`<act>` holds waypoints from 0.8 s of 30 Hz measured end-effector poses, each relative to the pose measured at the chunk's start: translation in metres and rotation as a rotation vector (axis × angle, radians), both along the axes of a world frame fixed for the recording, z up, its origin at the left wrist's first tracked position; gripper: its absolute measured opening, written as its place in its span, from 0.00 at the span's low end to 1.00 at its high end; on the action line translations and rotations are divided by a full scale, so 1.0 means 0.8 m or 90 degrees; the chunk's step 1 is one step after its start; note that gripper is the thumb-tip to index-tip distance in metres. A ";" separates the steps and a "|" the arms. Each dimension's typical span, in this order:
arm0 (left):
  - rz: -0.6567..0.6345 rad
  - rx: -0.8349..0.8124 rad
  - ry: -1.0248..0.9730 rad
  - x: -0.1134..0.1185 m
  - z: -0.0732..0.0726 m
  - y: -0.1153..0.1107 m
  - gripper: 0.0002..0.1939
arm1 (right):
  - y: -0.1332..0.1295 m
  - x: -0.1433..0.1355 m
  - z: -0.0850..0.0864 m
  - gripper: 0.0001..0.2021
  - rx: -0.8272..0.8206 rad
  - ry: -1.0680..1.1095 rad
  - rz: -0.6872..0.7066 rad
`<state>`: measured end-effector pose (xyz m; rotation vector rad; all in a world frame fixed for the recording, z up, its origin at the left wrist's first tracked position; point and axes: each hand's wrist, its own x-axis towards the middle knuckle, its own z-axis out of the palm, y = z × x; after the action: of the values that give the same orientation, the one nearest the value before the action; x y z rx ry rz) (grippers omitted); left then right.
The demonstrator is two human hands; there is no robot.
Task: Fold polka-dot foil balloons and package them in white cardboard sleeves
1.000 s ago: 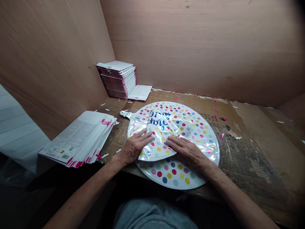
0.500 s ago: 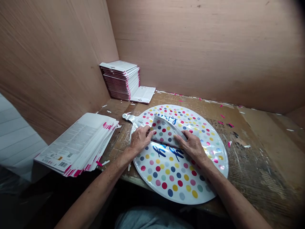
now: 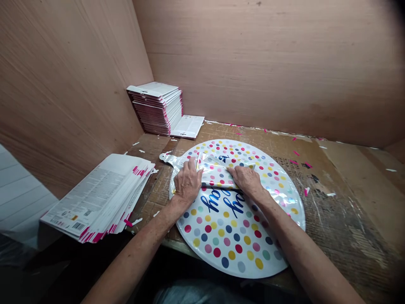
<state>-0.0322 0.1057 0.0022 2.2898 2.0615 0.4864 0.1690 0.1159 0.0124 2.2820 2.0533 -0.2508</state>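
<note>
A flat, round white foil balloon (image 3: 228,249) with coloured dots and blue lettering lies on the worktop, its narrow tail (image 3: 166,158) pointing left. Across its upper middle rests a smaller folded dotted foil balloon (image 3: 217,174), shiny and partly creased. My left hand (image 3: 187,180) is closed on the folded one's left end, thumb along the edge. At the other end my right hand (image 3: 247,180) pinches its upper right part between thumb and fingers. Some fingertips of both hands are hidden.
A fanned pile of white printed cards (image 3: 98,194) lies at the left edge of the worktop. In the back corner stands a tall stack of similar sleeves (image 3: 155,109), with a flat one (image 3: 189,126) beside it. Pink and white paper scraps litter the cardboard-covered surface (image 3: 316,223). Wooden panels rise behind and left.
The raised, open flap of the folded balloon has come down flatter, away from me. My right hand has shifted slightly up and left with it; my left hand has moved slightly up.
</note>
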 end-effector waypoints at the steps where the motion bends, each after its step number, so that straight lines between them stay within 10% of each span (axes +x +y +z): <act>1: -0.049 0.029 0.016 -0.001 -0.004 0.001 0.29 | 0.001 0.000 0.002 0.25 -0.003 0.000 -0.001; 5: -0.149 0.015 0.075 -0.005 -0.028 0.012 0.31 | -0.016 -0.016 0.011 0.24 0.091 -0.023 0.028; 8: -0.123 -0.011 0.078 -0.005 -0.039 0.020 0.32 | -0.030 -0.056 0.010 0.19 0.230 -0.067 0.249; 14: -0.110 -0.077 0.084 -0.015 0.011 0.026 0.27 | -0.032 -0.091 -0.008 0.15 0.185 -0.122 0.443; 20: -0.593 0.056 0.123 -0.040 0.029 0.016 0.30 | -0.087 0.010 -0.016 0.16 0.253 -0.040 0.739; 24: -0.678 -0.024 0.136 -0.061 -0.002 0.018 0.27 | -0.099 0.033 -0.011 0.18 0.269 0.021 0.717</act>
<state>-0.0806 0.1198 0.0005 3.0090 0.6086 0.1276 0.1951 0.0370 0.0038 0.8745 3.1945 0.2329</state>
